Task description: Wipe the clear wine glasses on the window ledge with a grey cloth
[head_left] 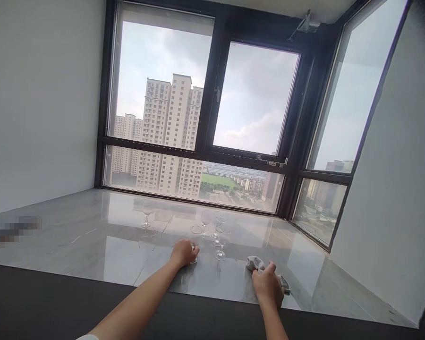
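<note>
My left hand (184, 253) is closed around the lower part of a clear stemmed glass (196, 230), whose rim shows above the fingers and whose foot is near the sill. To the right, my right hand (268, 284) grips a crumpled grey cloth (255, 263), and part of the cloth sticks out on the hand's far side. Just right of my left hand a stemmed glass (220, 254) stands upright. Several more clear glasses (205, 226) are grouped behind it, overlapping in view. Apart from them, farther left, stands a single stemmed glass (146, 221).
The glossy grey marble sill (85, 255) reflects the windows. Its front edge drops to a dark face (38, 302). Dark window frames (194, 153) rise behind the glasses, with white walls at both sides. A blurred patch (14, 231) hides something at the far left.
</note>
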The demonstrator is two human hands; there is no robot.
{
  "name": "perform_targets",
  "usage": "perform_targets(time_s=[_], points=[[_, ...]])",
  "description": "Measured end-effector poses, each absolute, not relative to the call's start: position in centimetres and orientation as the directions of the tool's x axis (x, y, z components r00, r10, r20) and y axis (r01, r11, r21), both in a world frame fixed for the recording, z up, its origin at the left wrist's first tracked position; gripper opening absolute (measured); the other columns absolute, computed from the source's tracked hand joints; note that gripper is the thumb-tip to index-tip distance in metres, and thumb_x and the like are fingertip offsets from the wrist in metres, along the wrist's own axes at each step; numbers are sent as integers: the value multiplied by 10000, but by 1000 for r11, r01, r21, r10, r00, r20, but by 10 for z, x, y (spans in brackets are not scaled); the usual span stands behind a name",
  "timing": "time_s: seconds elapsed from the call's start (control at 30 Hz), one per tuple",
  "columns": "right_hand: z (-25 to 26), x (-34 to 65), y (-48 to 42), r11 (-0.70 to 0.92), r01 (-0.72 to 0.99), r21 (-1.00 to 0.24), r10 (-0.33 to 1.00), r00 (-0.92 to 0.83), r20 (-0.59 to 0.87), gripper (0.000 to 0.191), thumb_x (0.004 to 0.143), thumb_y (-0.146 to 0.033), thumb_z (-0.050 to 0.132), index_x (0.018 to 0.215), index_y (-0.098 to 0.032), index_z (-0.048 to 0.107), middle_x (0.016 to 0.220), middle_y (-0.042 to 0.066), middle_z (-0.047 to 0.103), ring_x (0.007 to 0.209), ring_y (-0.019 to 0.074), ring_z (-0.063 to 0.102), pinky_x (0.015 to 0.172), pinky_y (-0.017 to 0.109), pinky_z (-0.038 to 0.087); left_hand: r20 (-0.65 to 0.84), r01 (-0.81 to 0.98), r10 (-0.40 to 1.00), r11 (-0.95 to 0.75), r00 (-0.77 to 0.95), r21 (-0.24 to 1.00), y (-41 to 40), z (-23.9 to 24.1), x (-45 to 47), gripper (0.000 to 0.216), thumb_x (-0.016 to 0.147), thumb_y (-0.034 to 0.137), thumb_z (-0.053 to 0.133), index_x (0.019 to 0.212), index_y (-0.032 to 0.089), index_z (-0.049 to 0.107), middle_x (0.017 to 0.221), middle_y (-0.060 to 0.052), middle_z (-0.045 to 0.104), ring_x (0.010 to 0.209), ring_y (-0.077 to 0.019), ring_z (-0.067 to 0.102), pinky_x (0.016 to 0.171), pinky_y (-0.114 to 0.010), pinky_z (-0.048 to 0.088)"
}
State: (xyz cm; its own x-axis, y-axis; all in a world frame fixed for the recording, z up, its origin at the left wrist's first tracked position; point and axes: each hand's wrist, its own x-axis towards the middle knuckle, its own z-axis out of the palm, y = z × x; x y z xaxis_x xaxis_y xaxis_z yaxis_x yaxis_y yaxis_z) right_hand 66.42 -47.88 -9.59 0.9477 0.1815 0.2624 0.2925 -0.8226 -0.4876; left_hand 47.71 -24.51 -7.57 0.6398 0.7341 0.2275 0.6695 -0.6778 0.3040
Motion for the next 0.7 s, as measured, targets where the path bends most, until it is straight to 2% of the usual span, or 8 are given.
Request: perform_targets(time_s=[0.7], points=[[-100,667,-479,-816,310,-487,198,943,268,570,903,-381,407,1392,-105,311,1130,217,642,1090,354,586,869,473,405,229,676,739,-672,633,301,-249,-72,476,341,882,384,448,955,218,738,1008,-108,738,991,-253,663,819,-309,456]])
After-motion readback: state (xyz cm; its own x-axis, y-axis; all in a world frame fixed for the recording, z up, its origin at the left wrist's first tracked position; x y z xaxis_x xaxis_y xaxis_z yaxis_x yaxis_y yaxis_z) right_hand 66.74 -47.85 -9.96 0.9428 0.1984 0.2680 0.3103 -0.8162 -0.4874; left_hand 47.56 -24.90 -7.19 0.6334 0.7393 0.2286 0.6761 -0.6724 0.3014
